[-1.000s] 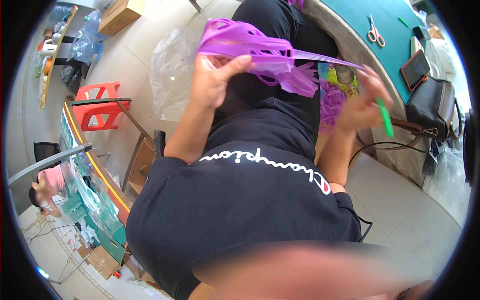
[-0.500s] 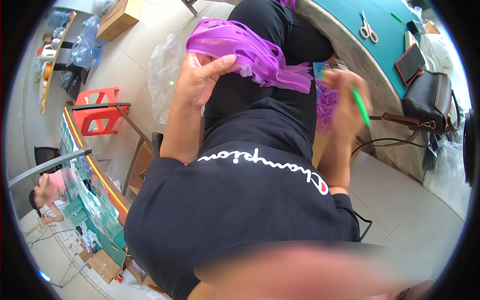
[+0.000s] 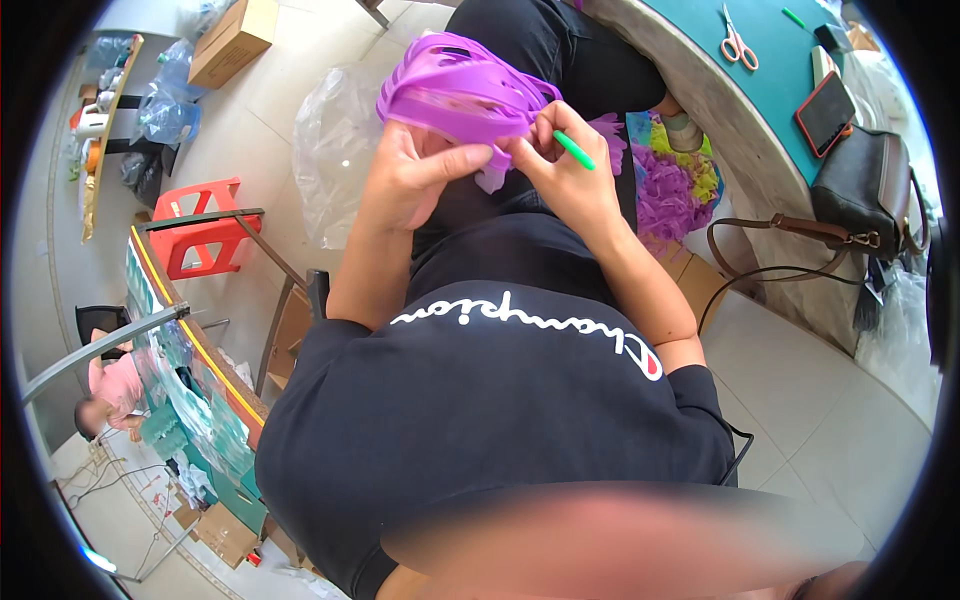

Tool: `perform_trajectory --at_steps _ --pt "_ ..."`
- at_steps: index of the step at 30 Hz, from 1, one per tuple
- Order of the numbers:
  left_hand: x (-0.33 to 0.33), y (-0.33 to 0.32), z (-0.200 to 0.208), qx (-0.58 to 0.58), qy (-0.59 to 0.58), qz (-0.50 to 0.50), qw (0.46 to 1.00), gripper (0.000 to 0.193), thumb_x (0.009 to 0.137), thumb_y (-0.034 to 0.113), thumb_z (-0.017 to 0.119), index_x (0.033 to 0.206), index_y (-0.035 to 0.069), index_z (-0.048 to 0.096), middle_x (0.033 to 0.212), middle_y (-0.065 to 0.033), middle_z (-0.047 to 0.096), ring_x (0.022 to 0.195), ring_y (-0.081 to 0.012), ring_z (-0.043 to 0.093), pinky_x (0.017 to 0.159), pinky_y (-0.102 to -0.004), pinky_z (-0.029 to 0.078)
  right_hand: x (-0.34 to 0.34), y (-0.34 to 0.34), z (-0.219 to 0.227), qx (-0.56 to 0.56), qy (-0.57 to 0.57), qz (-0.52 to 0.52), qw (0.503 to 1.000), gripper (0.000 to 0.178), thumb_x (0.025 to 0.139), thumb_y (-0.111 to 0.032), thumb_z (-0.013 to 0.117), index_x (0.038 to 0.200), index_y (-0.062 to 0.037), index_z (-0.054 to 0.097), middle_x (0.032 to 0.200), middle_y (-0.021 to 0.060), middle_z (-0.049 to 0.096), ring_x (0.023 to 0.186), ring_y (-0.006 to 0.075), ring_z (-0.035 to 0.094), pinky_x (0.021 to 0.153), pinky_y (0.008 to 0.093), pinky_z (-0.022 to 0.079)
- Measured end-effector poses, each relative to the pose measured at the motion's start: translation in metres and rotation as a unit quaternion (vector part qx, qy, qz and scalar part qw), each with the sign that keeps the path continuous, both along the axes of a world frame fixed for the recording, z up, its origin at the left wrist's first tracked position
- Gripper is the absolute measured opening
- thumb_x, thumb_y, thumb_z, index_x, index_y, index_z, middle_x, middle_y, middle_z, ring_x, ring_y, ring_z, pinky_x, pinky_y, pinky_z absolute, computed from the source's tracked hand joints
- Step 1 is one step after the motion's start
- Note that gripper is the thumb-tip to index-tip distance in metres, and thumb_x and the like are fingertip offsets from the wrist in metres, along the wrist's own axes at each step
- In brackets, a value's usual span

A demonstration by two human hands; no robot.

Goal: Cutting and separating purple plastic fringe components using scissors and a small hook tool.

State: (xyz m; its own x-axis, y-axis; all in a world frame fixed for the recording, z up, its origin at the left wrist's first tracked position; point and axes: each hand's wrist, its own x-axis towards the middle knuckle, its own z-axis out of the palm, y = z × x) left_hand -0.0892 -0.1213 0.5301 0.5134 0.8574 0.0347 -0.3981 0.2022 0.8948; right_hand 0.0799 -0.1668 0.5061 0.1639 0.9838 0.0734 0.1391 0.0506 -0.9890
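Observation:
A looped bundle of soft purple rubbery strips (image 3: 450,85) is held over my lap. My left hand (image 3: 415,180) is closed on its near edge, the thumb pressing on top. Close beside it, my right hand (image 3: 568,180) pinches at the bundle's near right edge with its fingertips. A slim green stick-like handle (image 3: 575,150) sticks out of my right fist; its working end is hidden, so I cannot tell what tool it is. A small purple flap (image 3: 490,175) hangs below the bundle between my hands.
To my right, purple and yellow scraps (image 3: 680,195) lie in a heap by a cardboard box (image 3: 695,285). The green-topped table (image 3: 690,40) holds scissors (image 3: 738,45), a phone (image 3: 825,115) and a dark handbag (image 3: 865,195). At left stand a red stool (image 3: 200,230) and another person (image 3: 115,385).
My right hand, with the green handle, has come left from beside my lap to the purple strips. The bundle has been gathered up, and the scrap heap shows more plainly.

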Motion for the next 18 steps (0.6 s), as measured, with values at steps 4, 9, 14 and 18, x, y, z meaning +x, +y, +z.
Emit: perform_trajectory --at_steps 4,9,14,18 --pt "-0.001 -0.005 0.000 0.017 0.033 0.000 0.999 0.059 0.072 -0.004 0.072 0.126 0.000 0.047 0.114 -0.0117 0.059 0.107 -0.0214 0.058 0.092 -0.0343 0.046 0.000 0.000 -0.011 0.005 -0.040 -0.006 0.999 0.029 0.081 -0.003 0.068 0.071 -0.0057 0.041 0.067 -0.0006 0.053 0.058 0.0036 0.051 0.052 0.0191 0.042" --pt "-0.011 0.009 -0.001 0.007 0.028 0.049 0.998 0.062 0.072 -0.007 0.071 0.128 0.000 0.045 0.117 -0.0108 0.058 0.109 -0.0217 0.056 0.095 -0.0346 0.043 0.017 -0.008 -0.021 0.014 0.085 -0.006 0.996 0.026 0.084 0.003 0.060 0.072 -0.0056 0.039 0.074 0.0025 0.055 0.067 0.0060 0.051 0.061 0.0201 0.044" --pt "-0.024 0.023 -0.007 -0.040 0.026 0.054 0.997 0.052 0.073 -0.007 0.070 0.121 -0.003 0.052 0.111 -0.0109 0.061 0.106 -0.0203 0.057 0.094 -0.0328 0.044 0.048 -0.026 -0.028 0.055 0.027 -0.046 0.997 0.028 0.083 0.006 0.060 0.071 -0.0048 0.037 0.075 0.0043 0.055 0.069 0.0074 0.048 0.064 0.0209 0.042" --pt "-0.016 0.021 -0.009 -0.038 0.026 0.055 0.997 0.052 0.072 -0.007 0.070 0.120 -0.003 0.052 0.110 -0.0106 0.061 0.105 -0.0201 0.058 0.094 -0.0328 0.044 0.050 -0.036 -0.029 0.058 -0.015 -0.078 0.995 0.029 0.084 0.007 0.060 0.071 -0.0048 0.037 0.076 0.0048 0.056 0.070 0.0084 0.048 0.065 0.0210 0.042"
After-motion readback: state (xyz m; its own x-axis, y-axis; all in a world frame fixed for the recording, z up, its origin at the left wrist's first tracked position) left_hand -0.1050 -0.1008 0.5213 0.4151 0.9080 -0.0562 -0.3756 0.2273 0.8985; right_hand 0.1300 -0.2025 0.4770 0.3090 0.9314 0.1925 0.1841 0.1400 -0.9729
